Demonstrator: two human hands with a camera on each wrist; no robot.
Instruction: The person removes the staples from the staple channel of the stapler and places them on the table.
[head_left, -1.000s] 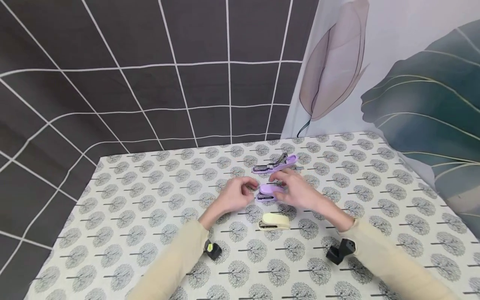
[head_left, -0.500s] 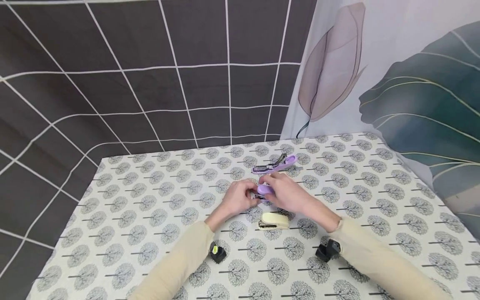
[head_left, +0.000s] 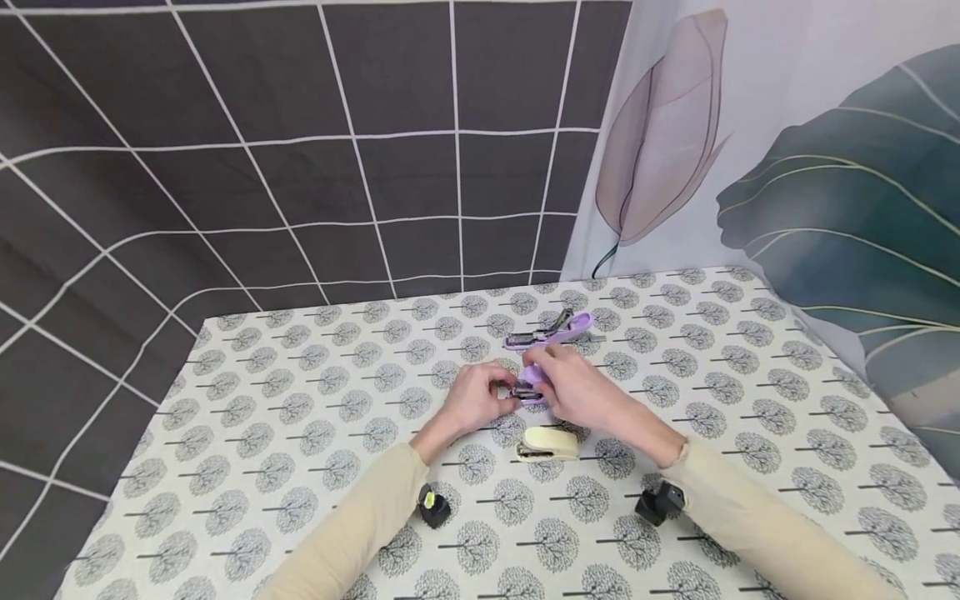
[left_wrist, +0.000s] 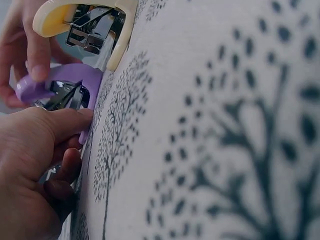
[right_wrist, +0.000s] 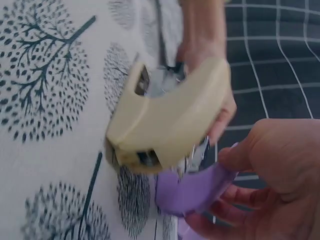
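Both hands are at a small purple stapler (head_left: 534,377) on the cloth. My left hand (head_left: 480,396) pinches the front of its base; in the left wrist view the thumb (left_wrist: 72,120) lies over that lower part. From the right, my right hand (head_left: 583,390) holds the purple top cover (right_wrist: 192,192) between thumb and fingers. That cover is tilted up at the front, and metal parts (left_wrist: 65,95) show beneath it. Nearer the person stands a cream stapler (head_left: 547,443), untouched, which partly hides the purple one in the right wrist view.
Just beyond the hands lies another purple stapler (head_left: 551,332), spread open with its metal arm raised. A tree-print cloth (head_left: 300,433) covers the table. Behind it hang a dark grid-patterned curtain (head_left: 397,183) and a leaf-patterned one (head_left: 825,192).
My left hand moved right and took hold of the stapler's base. My right hand shifted left along the stapler, then its cover tipped upward. The other two staplers stayed put.
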